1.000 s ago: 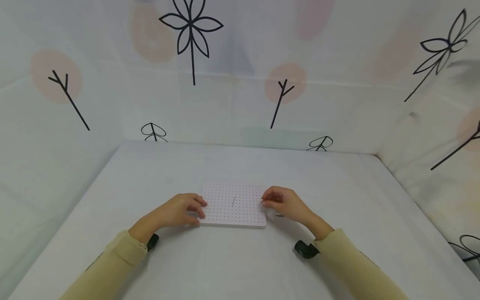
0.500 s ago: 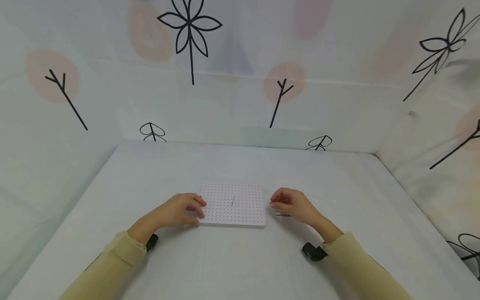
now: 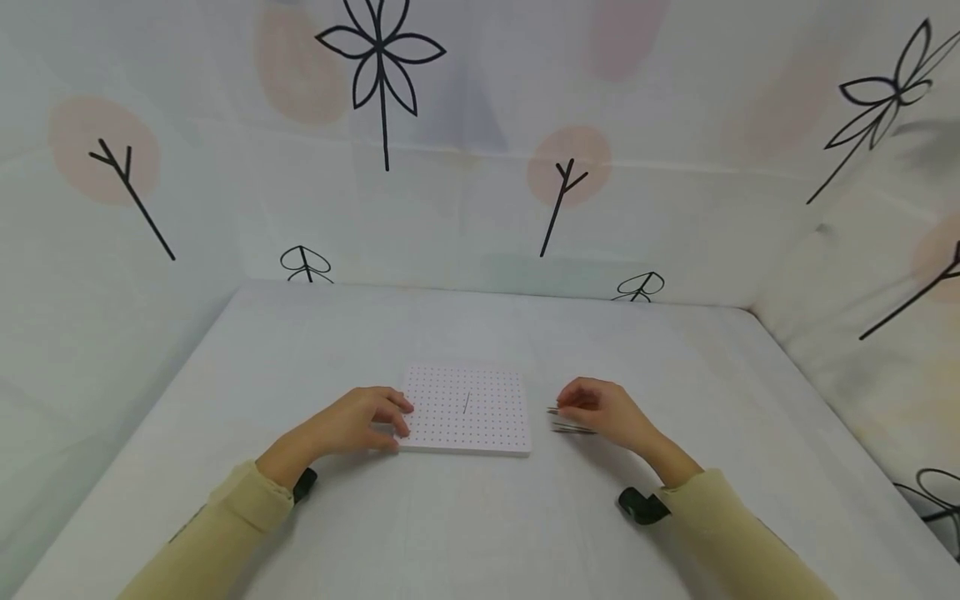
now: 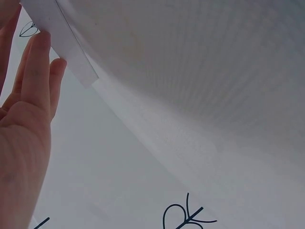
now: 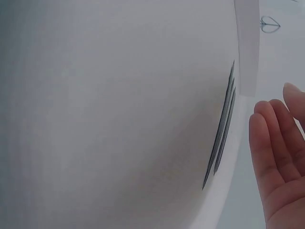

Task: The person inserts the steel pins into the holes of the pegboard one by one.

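Note:
A white board (image 3: pixel 435 433) with rows of small holes lies flat at mid-table, and a thin dark stick (image 3: pixel 466 403) shows at its middle. My left hand (image 3: pixel 371 418) rests against the board's left edge with its fingers loosely bent; in the left wrist view its fingertips (image 4: pixel 42 40) meet the board's side. Right of the board, my right hand (image 3: pixel 603 408) hovers over several thin dark sticks (image 3: pixel 573 429), its palm hiding part of them. In the right wrist view those pointed sticks (image 5: pixel 221 129) lie side by side, and nothing shows between the relaxed fingers (image 5: pixel 262 138).
A white cloth covers the table (image 3: pixel 450 525). White curtains (image 3: pixel 465 208) printed with black flowers and twigs stand behind it and at both sides. A dark strap piece (image 3: pixel 641 506) sits under the right wrist.
My right hand has moved right, from the board's right edge to over the loose sticks, and more of them now show. The left hand and the board have stayed in place.

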The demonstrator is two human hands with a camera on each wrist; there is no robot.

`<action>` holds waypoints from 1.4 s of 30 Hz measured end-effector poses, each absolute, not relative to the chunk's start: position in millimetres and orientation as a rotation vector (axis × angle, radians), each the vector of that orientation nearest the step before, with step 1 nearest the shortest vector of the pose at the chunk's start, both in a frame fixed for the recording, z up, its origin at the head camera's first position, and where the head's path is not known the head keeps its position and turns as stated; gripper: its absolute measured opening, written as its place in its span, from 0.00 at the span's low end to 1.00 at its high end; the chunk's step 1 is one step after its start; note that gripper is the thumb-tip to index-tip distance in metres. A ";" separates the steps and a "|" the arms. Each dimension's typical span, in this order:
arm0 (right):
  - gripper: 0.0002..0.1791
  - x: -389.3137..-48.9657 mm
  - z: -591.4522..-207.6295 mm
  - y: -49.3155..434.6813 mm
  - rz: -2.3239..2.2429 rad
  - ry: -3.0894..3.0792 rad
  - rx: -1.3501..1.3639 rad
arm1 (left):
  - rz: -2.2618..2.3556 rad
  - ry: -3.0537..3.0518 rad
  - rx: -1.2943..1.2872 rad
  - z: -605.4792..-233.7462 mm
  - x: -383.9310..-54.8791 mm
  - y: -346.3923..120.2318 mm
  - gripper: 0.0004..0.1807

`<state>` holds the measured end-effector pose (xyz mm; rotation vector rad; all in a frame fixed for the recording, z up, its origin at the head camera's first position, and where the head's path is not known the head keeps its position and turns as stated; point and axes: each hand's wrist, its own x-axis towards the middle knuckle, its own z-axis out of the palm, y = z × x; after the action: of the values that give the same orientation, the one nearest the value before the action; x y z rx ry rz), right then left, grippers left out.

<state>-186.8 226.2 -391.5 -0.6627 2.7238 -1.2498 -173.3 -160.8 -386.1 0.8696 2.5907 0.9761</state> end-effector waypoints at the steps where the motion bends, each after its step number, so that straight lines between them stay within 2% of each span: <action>1: 0.07 -187.5 -391.7 227.4 -1.233 2.734 -0.662 | 0.982 2.587 0.867 -386.2 -173.4 -160.8 0.08; 26: 0.06 -218.7 -394.4 229.1 -0.904 2.699 -0.588 | 0.970 2.595 0.867 -385.8 -173.5 -160.4 0.08; 42: 0.03 -219.9 -395.3 226.3 -0.897 2.598 -0.570 | 0.971 2.589 0.862 -387.9 -174.1 -161.0 0.08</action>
<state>-219.9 226.3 -395.3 -0.5702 2.5975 -0.8966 -174.1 -161.0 -387.9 0.8619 2.5895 0.9710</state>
